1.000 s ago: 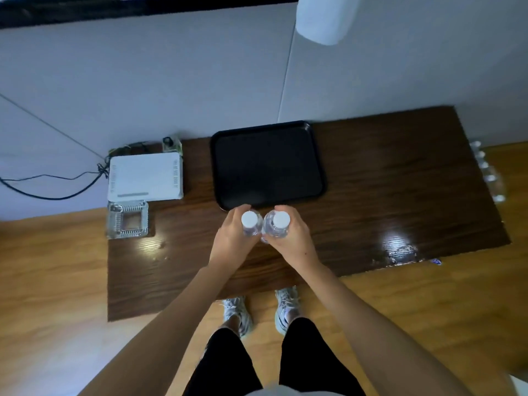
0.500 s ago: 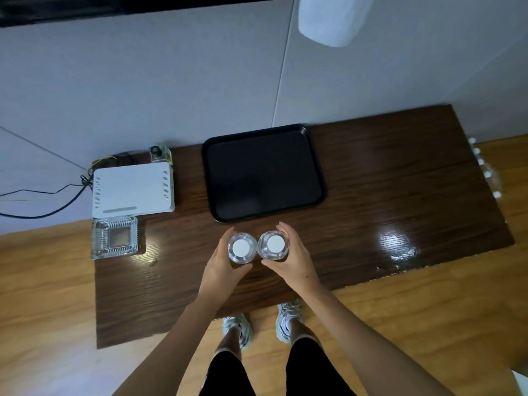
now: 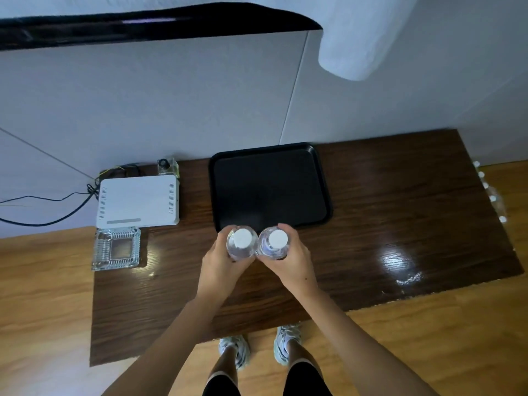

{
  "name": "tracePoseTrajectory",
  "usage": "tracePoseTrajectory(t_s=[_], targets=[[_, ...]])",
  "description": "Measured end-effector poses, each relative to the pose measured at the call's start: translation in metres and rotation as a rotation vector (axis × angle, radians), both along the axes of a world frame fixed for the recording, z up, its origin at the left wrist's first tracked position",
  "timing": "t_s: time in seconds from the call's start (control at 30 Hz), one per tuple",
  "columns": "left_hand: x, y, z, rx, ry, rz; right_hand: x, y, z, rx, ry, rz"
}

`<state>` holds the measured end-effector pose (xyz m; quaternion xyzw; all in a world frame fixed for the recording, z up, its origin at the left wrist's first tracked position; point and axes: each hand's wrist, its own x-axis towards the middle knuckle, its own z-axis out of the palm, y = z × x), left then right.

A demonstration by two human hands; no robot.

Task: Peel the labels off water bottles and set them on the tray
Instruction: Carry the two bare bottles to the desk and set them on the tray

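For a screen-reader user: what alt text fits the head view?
Seen from above, a left hand and right hand each grip an upright white-capped water bottle side by side just before an empty black tray on a dark wooden table.

Forearms bare, no sleeves in view. Left hand (image 3: 221,262) and right hand (image 3: 291,261) bare: no gloves, rings or watch visible. Black shorts (image 3: 305,380). Pale grey-white chunky sneakers (image 3: 287,342), white socks above.

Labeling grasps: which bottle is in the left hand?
The bottle nearer the glass ashtray; the left hand grips it. The other bottle sits in the right hand.
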<state>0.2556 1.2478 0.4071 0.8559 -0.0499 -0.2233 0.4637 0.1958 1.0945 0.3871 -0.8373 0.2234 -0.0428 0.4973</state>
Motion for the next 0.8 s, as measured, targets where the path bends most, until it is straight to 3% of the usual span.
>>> tracePoseTrajectory(t_s=[0.17, 0.33, 0.8], targets=[[0.056, -0.011, 0.014, -0.03, -0.08, 0.057, 0.067, -0.014, 0.015, 0.02, -0.044, 0.055], [0.087, -0.026, 0.0, -0.056, -0.04, 0.165, 0.111, -0.012, -0.003, 0.017, -0.036, 0.046], [0.099, -0.014, -0.06, -0.104, 0.075, 0.127, 0.11, -0.004, -0.053, 0.207, 0.024, -0.046]])
